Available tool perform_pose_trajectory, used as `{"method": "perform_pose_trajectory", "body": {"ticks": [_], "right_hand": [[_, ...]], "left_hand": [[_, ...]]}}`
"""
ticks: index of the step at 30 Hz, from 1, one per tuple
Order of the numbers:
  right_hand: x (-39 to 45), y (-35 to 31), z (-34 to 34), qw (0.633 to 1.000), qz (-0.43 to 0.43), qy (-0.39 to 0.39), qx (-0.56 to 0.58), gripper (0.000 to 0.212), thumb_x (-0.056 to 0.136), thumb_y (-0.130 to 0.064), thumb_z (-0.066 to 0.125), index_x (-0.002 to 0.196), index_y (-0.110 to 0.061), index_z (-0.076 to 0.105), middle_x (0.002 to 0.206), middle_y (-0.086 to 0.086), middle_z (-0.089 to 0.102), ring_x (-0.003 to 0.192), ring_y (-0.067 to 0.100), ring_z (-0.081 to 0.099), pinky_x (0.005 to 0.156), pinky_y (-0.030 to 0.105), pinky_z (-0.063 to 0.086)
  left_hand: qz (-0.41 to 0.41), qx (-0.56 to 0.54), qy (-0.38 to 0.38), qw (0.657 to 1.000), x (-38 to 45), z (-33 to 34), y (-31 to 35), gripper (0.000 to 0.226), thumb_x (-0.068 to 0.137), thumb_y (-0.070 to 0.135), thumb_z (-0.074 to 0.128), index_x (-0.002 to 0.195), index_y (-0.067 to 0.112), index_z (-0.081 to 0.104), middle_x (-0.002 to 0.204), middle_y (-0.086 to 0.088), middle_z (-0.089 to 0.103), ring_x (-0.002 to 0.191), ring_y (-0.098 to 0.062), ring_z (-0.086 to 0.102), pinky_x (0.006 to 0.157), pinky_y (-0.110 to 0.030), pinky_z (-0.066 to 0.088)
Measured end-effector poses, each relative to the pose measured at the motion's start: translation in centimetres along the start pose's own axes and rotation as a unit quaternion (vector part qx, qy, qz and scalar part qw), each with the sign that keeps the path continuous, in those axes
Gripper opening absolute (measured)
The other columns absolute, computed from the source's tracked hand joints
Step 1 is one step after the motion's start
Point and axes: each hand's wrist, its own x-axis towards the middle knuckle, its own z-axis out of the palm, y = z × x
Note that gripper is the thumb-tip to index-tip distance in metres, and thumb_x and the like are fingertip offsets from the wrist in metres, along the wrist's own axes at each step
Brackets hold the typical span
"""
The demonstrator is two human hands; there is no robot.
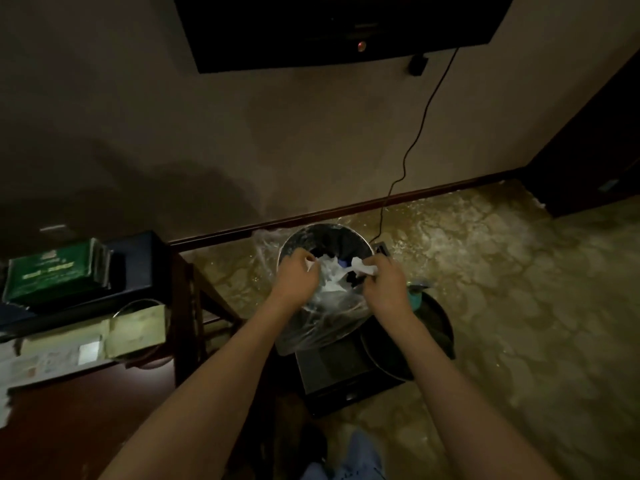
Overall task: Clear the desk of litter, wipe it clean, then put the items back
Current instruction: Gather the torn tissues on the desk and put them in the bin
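A round metal waste bin (325,237) stands on the floor by the wall, lined with a clear plastic bag (322,317) that hangs over its front. Crumpled white paper litter (332,275) lies inside with some dark and blue scraps. My left hand (298,277) grips the bag's rim and a bit of white paper at the bin's left edge. My right hand (384,284) pinches a white scrap (363,268) at the right edge. The dark wooden desk (69,410) shows at the lower left.
On the desk's far end sit a green box (55,275), a dark case (138,261) and a pale carton (135,330). A black scale-like device (339,372) and a dark round bin (433,334) stand beside the waste bin. A cable (415,140) hangs from the wall television (339,26).
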Motion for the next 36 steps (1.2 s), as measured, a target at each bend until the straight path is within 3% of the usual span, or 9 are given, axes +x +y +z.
{"method": "perform_pose_trajectory", "body": {"ticks": [4, 7, 10, 13, 16, 19, 24, 30, 36], "right_hand": [[2.2, 1.8, 0.8, 0.999, 0.006, -0.043, -0.006, 0.038, 0.092, 0.006, 0.046, 0.128, -0.001, 0.05, 0.138, 0.015, 0.04, 0.124, 0.028, 0.043, 0.091, 0.014, 0.029], [3.2, 2.8, 1.7, 0.997, 0.0, -0.081, -0.004, 0.046, 0.091, 0.007, 0.046, 0.136, -0.001, 0.043, 0.145, 0.014, 0.032, 0.132, 0.027, 0.036, 0.103, 0.017, 0.027], [4.0, 3.1, 2.9, 0.994, -0.012, -0.107, -0.019, 0.051, 0.091, 0.005, 0.047, 0.141, 0.0, 0.037, 0.149, 0.013, 0.026, 0.138, 0.025, 0.028, 0.106, 0.016, 0.022], [4.8, 2.7, 4.2, 0.992, -0.016, -0.126, -0.029, 0.056, 0.092, 0.001, 0.048, 0.145, -0.002, 0.032, 0.153, 0.012, 0.02, 0.141, 0.024, 0.024, 0.106, 0.015, 0.021], [5.4, 2.0, 5.2, 0.977, -0.009, -0.208, -0.051, 0.067, 0.093, -0.006, 0.052, 0.151, -0.01, 0.019, 0.16, 0.008, -0.001, 0.144, 0.025, 0.017, 0.11, 0.028, 0.027], [5.6, 1.0, 5.6, 0.966, -0.017, -0.231, -0.117, 0.071, 0.093, -0.009, 0.053, 0.153, -0.017, 0.016, 0.16, 0.009, -0.011, 0.139, 0.031, 0.029, 0.103, 0.03, 0.036], [2.9, -2.8, 6.9, 0.975, -0.054, -0.169, -0.132, 0.057, 0.093, -0.012, 0.053, 0.146, -0.008, 0.032, 0.157, 0.017, 0.011, 0.142, 0.035, 0.021, 0.113, 0.037, 0.024], [-4.3, -9.9, 11.0, 0.959, -0.141, -0.18, -0.166, 0.041, 0.092, -0.014, 0.053, 0.13, -0.003, 0.047, 0.137, 0.018, 0.042, 0.123, 0.033, 0.043, 0.102, 0.037, 0.037], [-14.6, -15.7, 16.9, 0.951, -0.189, -0.216, -0.113, 0.035, 0.091, -0.011, 0.053, 0.125, -0.006, 0.053, 0.127, 0.013, 0.049, 0.119, 0.028, 0.047, 0.101, 0.037, 0.042]], "left_hand": [[-0.067, -0.037, -0.045, 0.996, 3.2, 1.9, -0.7, 0.057, 0.092, 0.02, 0.052, 0.143, 0.022, 0.027, 0.146, -0.014, 0.02, 0.125, -0.034, 0.041, 0.104, -0.047, 0.04], [-0.085, 0.047, -0.112, 0.989, 4.5, 3.3, -1.6, 0.067, 0.095, 0.028, 0.05, 0.151, 0.023, 0.013, 0.156, -0.012, 0.003, 0.141, -0.037, 0.016, 0.113, -0.045, 0.023], [-0.012, 0.083, -0.171, 0.982, 4.4, 3.9, -2.6, 0.042, 0.095, 0.021, 0.051, 0.133, 0.005, 0.048, 0.141, -0.021, 0.041, 0.128, -0.032, 0.04, 0.108, -0.039, 0.033], [0.003, 0.043, -0.125, 0.991, 3.0, 3.6, -3.4, 0.025, 0.091, 0.016, 0.05, 0.101, -0.003, 0.063, 0.106, -0.021, 0.059, 0.096, -0.026, 0.055, 0.076, -0.021, 0.035], [0.015, 0.036, -0.06, 0.997, 1.8, 2.5, -3.9, 0.026, 0.094, 0.005, 0.048, 0.114, -0.006, 0.061, 0.113, -0.018, 0.059, 0.105, -0.028, 0.055, 0.072, -0.016, 0.031], [0.015, 0.049, -0.045, 0.998, 0.7, 0.5, -4.7, 0.032, 0.094, 0.007, 0.047, 0.124, 0.001, 0.057, 0.117, -0.01, 0.056, 0.103, -0.022, 0.055, 0.076, -0.017, 0.035], [0.0, 0.05, 0.001, 0.999, -2.7, -4.5, -6.0, 0.027, 0.093, 0.009, 0.046, 0.114, 0.005, 0.063, 0.106, -0.005, 0.063, 0.098, -0.024, 0.062, 0.071, -0.022, 0.044], [-0.007, 0.094, 0.078, 0.992, -9.3, -11.1, -10.2, 0.031, 0.091, 0.013, 0.05, 0.119, 0.005, 0.062, 0.118, -0.014, 0.06, 0.11, -0.026, 0.055, 0.092, -0.028, 0.041], [-0.026, 0.09, 0.096, 0.991, -18.3, -16.7, -18.4, 0.034, 0.085, 0.018, 0.049, 0.115, 0.013, 0.065, 0.113, -0.008, 0.061, 0.107, -0.025, 0.055, 0.09, -0.037, 0.047]]}}
